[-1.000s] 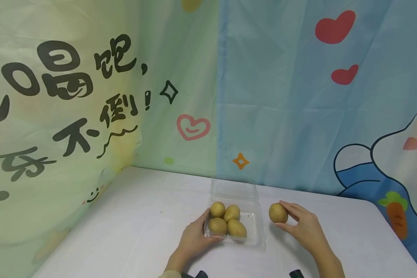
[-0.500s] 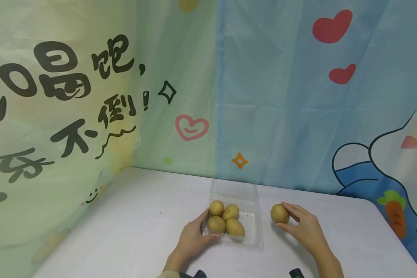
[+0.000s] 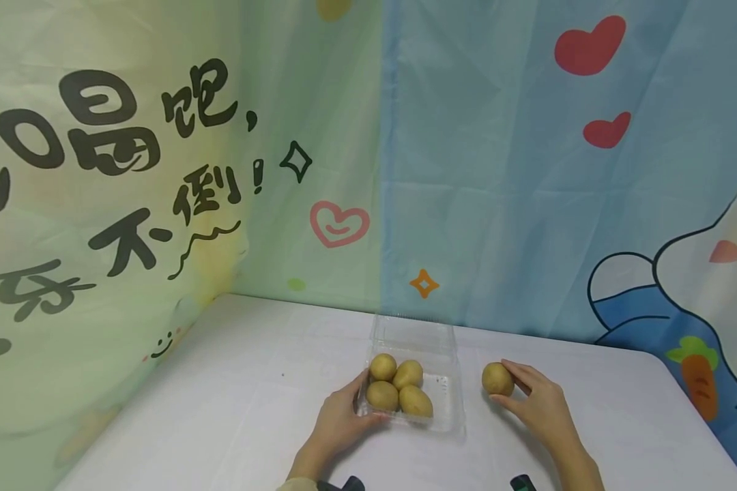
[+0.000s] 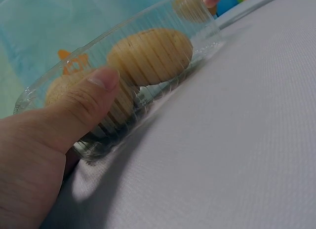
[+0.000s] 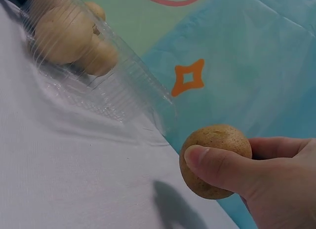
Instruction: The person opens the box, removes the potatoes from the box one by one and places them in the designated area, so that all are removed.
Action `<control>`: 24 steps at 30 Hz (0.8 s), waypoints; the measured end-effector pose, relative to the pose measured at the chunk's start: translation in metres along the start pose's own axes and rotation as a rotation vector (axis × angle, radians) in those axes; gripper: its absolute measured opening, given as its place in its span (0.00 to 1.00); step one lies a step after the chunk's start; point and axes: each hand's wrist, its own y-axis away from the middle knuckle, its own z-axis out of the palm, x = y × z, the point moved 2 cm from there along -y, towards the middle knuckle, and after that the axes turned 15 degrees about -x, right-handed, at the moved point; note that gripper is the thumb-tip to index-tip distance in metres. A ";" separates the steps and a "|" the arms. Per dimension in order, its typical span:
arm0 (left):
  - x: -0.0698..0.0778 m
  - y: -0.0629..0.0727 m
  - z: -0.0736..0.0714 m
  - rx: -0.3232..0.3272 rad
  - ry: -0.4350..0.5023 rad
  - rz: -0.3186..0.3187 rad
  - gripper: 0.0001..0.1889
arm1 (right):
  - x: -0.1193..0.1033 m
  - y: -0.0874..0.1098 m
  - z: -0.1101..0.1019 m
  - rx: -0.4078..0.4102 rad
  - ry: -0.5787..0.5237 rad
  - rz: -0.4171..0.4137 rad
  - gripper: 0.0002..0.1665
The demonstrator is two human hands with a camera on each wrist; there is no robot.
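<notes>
Several tan potatoes [image 3: 415, 402] lie in the left part of a clear plastic clamshell box [image 3: 447, 409], whose lid [image 3: 413, 334] is folded back toward the curtain. My left hand [image 3: 339, 417] grips the box by its left side, the thumb along the front wall in the left wrist view. To the right of the box, my right hand [image 3: 542, 408] pinches a single round potato [image 3: 497, 379] between thumb and fingers. In the right wrist view that potato [image 5: 224, 135] is held above the table, its shadow apart from it. The fingertips behind it are hidden.
A white-covered table [image 3: 233, 395] bears the box. Printed curtains [image 3: 491, 204] close off the back and left, right up to the table edge. Parts of dark wrist gear [image 3: 522, 483] show at the bottom.
My right hand has shifted slightly to the right with its potato, away from the box. The left hand keeps its grip, and the potatoes in the box stay in place.
</notes>
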 end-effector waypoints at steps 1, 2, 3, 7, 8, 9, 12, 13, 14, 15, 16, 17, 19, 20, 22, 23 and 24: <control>0.000 0.000 0.000 0.001 -0.001 0.001 0.51 | 0.001 0.000 0.000 0.001 -0.001 0.004 0.40; 0.001 0.000 0.000 0.003 -0.002 0.003 0.51 | 0.001 0.000 0.000 0.001 -0.003 0.008 0.40; 0.001 0.000 -0.001 0.005 -0.004 0.004 0.51 | 0.002 0.000 0.000 0.001 -0.007 0.012 0.39; 0.002 0.001 -0.002 0.007 -0.004 0.003 0.51 | 0.005 -0.001 0.001 0.004 -0.015 0.028 0.39; 0.002 0.001 -0.002 0.006 -0.004 0.001 0.50 | 0.005 -0.001 0.001 0.006 -0.015 0.031 0.39; 0.002 0.001 -0.002 0.005 -0.002 -0.001 0.50 | 0.006 -0.001 0.001 0.010 -0.013 0.034 0.39; 0.002 0.001 -0.002 -0.001 0.006 -0.007 0.50 | 0.006 -0.001 0.000 0.023 -0.005 0.045 0.39; 0.002 0.001 -0.002 -0.002 0.003 -0.005 0.50 | 0.006 -0.001 0.000 0.029 0.000 0.051 0.38; 0.001 0.000 -0.002 -0.003 0.004 -0.007 0.50 | 0.006 -0.001 0.000 0.036 0.005 0.058 0.38; 0.001 0.001 -0.002 -0.004 0.006 -0.008 0.50 | 0.006 0.000 0.001 0.042 0.007 0.064 0.38; 0.001 0.001 -0.001 -0.005 0.006 -0.009 0.50 | 0.006 0.000 0.001 0.049 0.011 0.068 0.38; 0.001 0.001 -0.001 -0.005 0.006 -0.008 0.50 | 0.006 0.000 0.001 0.054 0.011 0.073 0.38; 0.001 0.001 -0.001 -0.007 0.005 -0.006 0.50 | 0.006 0.000 0.002 0.066 0.014 0.081 0.38; 0.001 0.001 -0.001 -0.008 0.010 -0.009 0.50 | 0.006 0.000 0.002 0.071 0.013 0.083 0.38; 0.002 0.001 -0.001 -0.009 0.011 -0.010 0.50 | 0.006 0.000 0.003 0.077 0.008 0.089 0.38; 0.002 0.001 -0.001 -0.010 0.011 -0.010 0.50 | 0.006 0.000 0.004 0.080 0.007 0.094 0.38; 0.002 0.001 -0.001 -0.012 0.012 -0.011 0.50 | 0.006 0.000 0.004 0.084 0.009 0.099 0.38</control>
